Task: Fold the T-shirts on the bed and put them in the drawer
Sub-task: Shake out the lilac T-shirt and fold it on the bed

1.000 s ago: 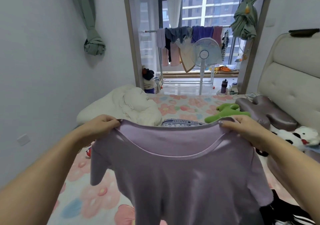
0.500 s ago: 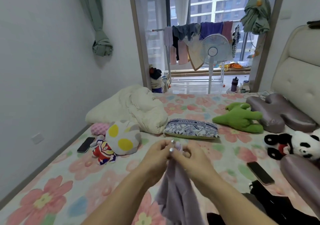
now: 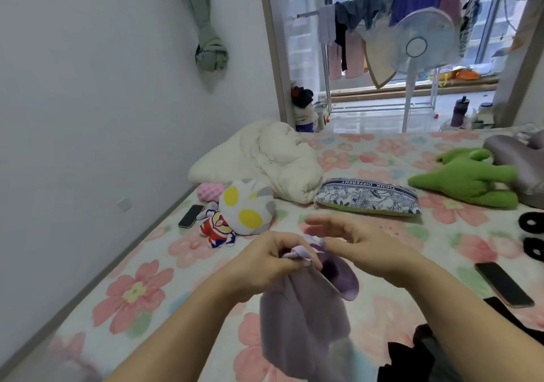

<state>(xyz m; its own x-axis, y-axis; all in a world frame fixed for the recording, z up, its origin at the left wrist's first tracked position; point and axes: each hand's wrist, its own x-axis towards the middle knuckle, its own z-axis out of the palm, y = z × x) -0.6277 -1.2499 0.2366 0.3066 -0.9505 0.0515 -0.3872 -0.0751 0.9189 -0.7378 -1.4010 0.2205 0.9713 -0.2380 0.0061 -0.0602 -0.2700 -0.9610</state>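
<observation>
the t-shirt (image 3: 306, 317) was a soft lilac, darker purple inside its opening. the bed sheet (image 3: 141, 290) was pale cream with big pink flowers, yellow centres and green and blue leaves. the duvet (image 3: 273, 158) was off-white. the round plush (image 3: 245, 206) was white and grey with yellow spots, the little figure (image 3: 217, 230) red, blue and white. the pouch (image 3: 368, 196) bore a navy-and-white botanical print, the plush toy (image 3: 468, 180) was bright green, and the knotted curtain (image 3: 210, 49) sage green
</observation>
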